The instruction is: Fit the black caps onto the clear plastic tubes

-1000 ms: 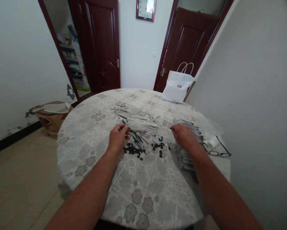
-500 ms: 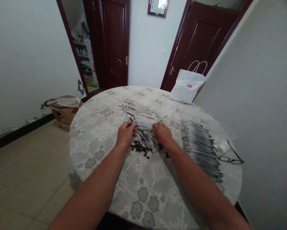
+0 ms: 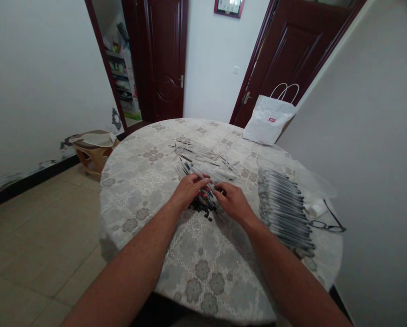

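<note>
My left hand [image 3: 191,188] is closed with thumb and fingers around a slim, pale pen-like stick [image 3: 213,186]. My right hand [image 3: 233,199] is pinched close beside it, at the lower end of that stick; its fingertips are partly hidden, so exactly what they grip is unclear. Beneath both hands lies a heap of small black pieces [image 3: 203,211], like caps or plugs, partly covered by the fingers. Just beyond my hands, slim white and black sticks [image 3: 198,154], resembling pen tubes or refills, are scattered loosely.
On the right of the round, cloth-covered table [image 3: 128,195] many dark pens [image 3: 288,209] lie side by side on clear plastic. Eyeglasses [image 3: 326,225] and a small white object [image 3: 316,209] sit past them. A white paper bag [image 3: 269,120] stands at the back; a wooden stool [image 3: 94,154] is at left.
Both hands have come closer together and shifted slightly; the stick that lay level between them is now tilted. The view has shifted slightly.
</note>
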